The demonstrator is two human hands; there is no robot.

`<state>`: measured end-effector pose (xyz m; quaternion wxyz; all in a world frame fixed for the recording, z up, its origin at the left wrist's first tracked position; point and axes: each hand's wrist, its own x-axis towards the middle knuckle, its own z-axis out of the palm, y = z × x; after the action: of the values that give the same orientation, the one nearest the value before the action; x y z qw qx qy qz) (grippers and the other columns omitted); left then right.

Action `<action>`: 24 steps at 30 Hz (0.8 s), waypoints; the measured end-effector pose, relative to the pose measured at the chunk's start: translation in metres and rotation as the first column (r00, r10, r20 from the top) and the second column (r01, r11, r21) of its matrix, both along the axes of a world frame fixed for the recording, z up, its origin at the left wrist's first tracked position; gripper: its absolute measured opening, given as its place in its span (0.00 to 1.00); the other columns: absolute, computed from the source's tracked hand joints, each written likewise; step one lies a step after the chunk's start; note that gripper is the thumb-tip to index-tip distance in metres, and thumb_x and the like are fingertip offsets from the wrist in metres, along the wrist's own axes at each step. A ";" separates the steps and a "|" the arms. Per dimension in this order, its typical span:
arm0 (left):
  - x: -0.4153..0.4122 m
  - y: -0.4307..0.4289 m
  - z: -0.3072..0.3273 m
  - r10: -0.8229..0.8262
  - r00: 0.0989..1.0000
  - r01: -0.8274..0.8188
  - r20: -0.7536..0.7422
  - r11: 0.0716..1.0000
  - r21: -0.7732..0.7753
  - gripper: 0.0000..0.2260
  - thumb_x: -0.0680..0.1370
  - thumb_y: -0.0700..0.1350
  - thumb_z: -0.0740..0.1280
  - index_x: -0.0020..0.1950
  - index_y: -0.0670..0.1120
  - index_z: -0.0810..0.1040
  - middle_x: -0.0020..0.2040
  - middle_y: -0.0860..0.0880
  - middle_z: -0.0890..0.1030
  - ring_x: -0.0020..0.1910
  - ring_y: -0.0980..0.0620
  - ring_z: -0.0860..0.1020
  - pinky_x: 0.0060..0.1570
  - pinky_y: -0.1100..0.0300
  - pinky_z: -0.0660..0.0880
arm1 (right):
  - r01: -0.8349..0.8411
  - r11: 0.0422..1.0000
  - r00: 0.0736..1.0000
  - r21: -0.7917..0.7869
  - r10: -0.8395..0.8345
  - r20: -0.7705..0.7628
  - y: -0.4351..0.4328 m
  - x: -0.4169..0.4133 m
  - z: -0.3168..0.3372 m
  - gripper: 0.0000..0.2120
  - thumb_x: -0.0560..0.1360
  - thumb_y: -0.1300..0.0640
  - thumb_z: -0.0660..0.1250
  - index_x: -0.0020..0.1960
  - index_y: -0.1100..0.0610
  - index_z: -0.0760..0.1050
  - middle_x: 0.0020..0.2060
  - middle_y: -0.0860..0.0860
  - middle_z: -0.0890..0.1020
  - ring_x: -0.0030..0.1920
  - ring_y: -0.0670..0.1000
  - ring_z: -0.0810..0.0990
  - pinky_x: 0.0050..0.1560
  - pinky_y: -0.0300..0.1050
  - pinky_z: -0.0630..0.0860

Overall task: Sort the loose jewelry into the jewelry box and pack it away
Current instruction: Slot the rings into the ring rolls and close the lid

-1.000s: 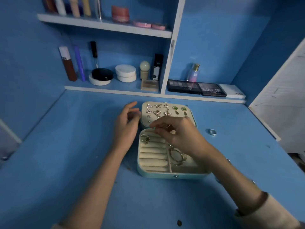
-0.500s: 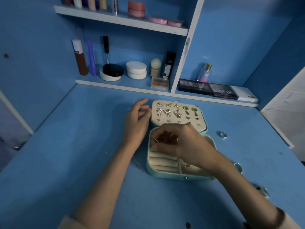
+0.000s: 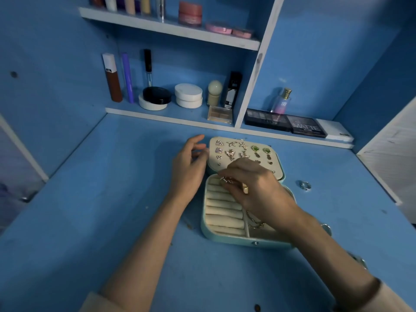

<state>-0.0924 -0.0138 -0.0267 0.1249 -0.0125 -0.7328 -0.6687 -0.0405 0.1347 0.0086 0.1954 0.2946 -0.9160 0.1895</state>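
The little shiny piece (image 3: 226,180) in your right hand (image 3: 258,188) is very light, hard and thin. It looks like a ring, but it is too small to be sure. It is smooth metal, so I think it could slip and roll away if you let your pinch go loose. Hold it by the plain band, not by the sparkly top, because tiny stones can bend or pop off.

Right now your right hand's fingertips (image 3: 225,188) pinch the piece tight. The piece sits just over the far end of the soft ring rolls (image 3: 222,212), in the left part of the jewelry box (image 3: 225,238). The rolls look squashy, so I think the band should push down between two of them with a gentle press.

Your left hand (image 3: 189,167) holds nothing. Its fingers are loosely bent and lie right beside the left edge of the open lid (image 3: 275,171). I cannot tell if they touch it. The lid carries rows of earrings (image 3: 231,144).

The box lies open on the blue desk (image 3: 112,199), between your two arms. A gold chain or hoop (image 3: 255,221) shows in the box's right part, half hidden under your right wrist.

One loose ring (image 3: 305,185) waits on the desk, to the right of the box, apart from both hands.
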 end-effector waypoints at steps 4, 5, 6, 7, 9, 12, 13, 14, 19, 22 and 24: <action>0.000 0.000 0.000 -0.010 1.000 0.010 -0.001 1.000 0.001 0.14 0.79 0.39 0.63 0.65 0.47 0.74 0.48 0.57 0.77 0.45 0.65 0.75 0.47 0.72 0.71 | -0.069 0.998 0.997 -0.002 0.069 -0.030 0.002 0.001 -0.003 0.07 0.71 0.63 0.68 0.48 0.62 0.83 0.42 0.53 0.79 0.44 0.47 0.74 0.47 0.34 0.70; 0.000 0.001 -0.001 -0.009 1.000 0.009 -0.004 1.000 0.000 0.14 0.79 0.39 0.63 0.65 0.46 0.74 0.48 0.56 0.77 0.46 0.64 0.75 0.47 0.72 0.71 | -0.090 0.996 0.996 0.000 0.090 -0.025 0.003 0.001 -0.004 0.07 0.72 0.63 0.68 0.48 0.61 0.83 0.43 0.53 0.79 0.45 0.47 0.74 0.48 0.34 0.70; 0.000 0.001 -0.001 -0.007 1.000 0.007 -0.006 1.000 0.002 0.14 0.79 0.39 0.64 0.65 0.46 0.74 0.48 0.56 0.77 0.46 0.64 0.75 0.47 0.73 0.71 | -0.107 0.994 0.994 0.005 0.107 -0.024 0.002 0.001 -0.005 0.07 0.72 0.63 0.68 0.48 0.61 0.83 0.44 0.53 0.80 0.46 0.48 0.74 0.49 0.35 0.71; -0.001 0.001 -0.001 -0.005 1.000 0.005 -0.007 1.000 0.007 0.14 0.79 0.38 0.64 0.65 0.46 0.75 0.48 0.55 0.77 0.46 0.63 0.75 0.47 0.73 0.71 | -0.118 0.993 0.993 0.008 0.118 -0.020 0.001 0.002 -0.007 0.08 0.72 0.64 0.68 0.49 0.61 0.83 0.44 0.53 0.80 0.46 0.49 0.75 0.49 0.37 0.71; -0.001 0.001 -0.001 -0.004 1.000 0.004 -0.001 1.000 0.024 0.14 0.79 0.38 0.64 0.65 0.45 0.75 0.48 0.55 0.77 0.45 0.63 0.76 0.47 0.72 0.71 | -0.127 0.992 0.992 -0.012 0.127 -0.004 0.001 0.003 -0.007 0.09 0.71 0.65 0.68 0.49 0.60 0.83 0.44 0.53 0.80 0.46 0.48 0.75 0.49 0.37 0.72; 0.000 0.000 0.000 -0.014 1.000 0.014 0.005 1.000 0.017 0.15 0.79 0.38 0.64 0.65 0.46 0.74 0.48 0.55 0.77 0.46 0.63 0.76 0.47 0.73 0.71 | -0.101 0.993 0.993 -0.069 0.105 0.059 0.000 0.003 -0.004 0.12 0.70 0.67 0.69 0.52 0.60 0.81 0.41 0.48 0.79 0.43 0.42 0.71 0.50 0.28 0.68; 0.000 0.000 0.000 -0.015 1.000 0.015 0.004 1.000 0.013 0.15 0.79 0.38 0.64 0.65 0.46 0.74 0.48 0.55 0.77 0.46 0.63 0.76 0.46 0.73 0.71 | -0.089 0.992 0.992 -0.085 0.096 0.083 0.000 0.003 -0.002 0.13 0.69 0.68 0.69 0.53 0.60 0.81 0.40 0.45 0.77 0.41 0.39 0.69 0.49 0.24 0.66; 0.000 0.000 0.000 -0.016 1.000 0.016 0.003 1.000 0.014 0.15 0.79 0.38 0.64 0.65 0.46 0.74 0.48 0.56 0.77 0.46 0.63 0.76 0.46 0.74 0.71 | -0.080 0.992 0.991 -0.095 0.090 0.100 0.000 0.003 -0.001 0.14 0.69 0.68 0.70 0.53 0.60 0.81 0.39 0.43 0.75 0.41 0.38 0.68 0.48 0.22 0.65; 0.000 0.000 0.001 -0.016 1.000 0.016 0.003 1.000 0.004 0.15 0.79 0.38 0.64 0.65 0.46 0.74 0.48 0.56 0.77 0.46 0.63 0.76 0.47 0.73 0.71 | -0.061 0.986 0.976 -0.157 0.092 0.198 0.000 0.004 0.002 0.14 0.70 0.66 0.71 0.54 0.57 0.81 0.39 0.42 0.77 0.41 0.34 0.74 0.47 0.24 0.68; 0.000 -0.001 0.001 -0.011 1.000 0.011 0.003 1.000 0.002 0.14 0.79 0.38 0.64 0.64 0.47 0.75 0.49 0.55 0.78 0.47 0.62 0.76 0.49 0.71 0.72 | -0.034 0.970 0.958 -0.243 0.101 0.269 0.010 0.007 0.013 0.12 0.72 0.65 0.70 0.54 0.56 0.81 0.44 0.48 0.83 0.43 0.43 0.79 0.48 0.31 0.74; -0.001 0.000 0.000 -0.015 1.000 0.015 0.014 1.000 0.018 0.15 0.79 0.38 0.63 0.64 0.48 0.74 0.50 0.54 0.78 0.48 0.61 0.76 0.51 0.65 0.73 | 0.035 0.969 0.978 -0.243 0.017 0.209 0.029 0.008 0.019 0.10 0.72 0.66 0.69 0.50 0.56 0.82 0.44 0.49 0.82 0.41 0.45 0.79 0.44 0.31 0.74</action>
<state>-0.0932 -0.0135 -0.0267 0.1148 -0.0119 -0.7275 -0.6763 -0.0330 0.1640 0.0273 0.1337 0.2423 -0.9024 0.3303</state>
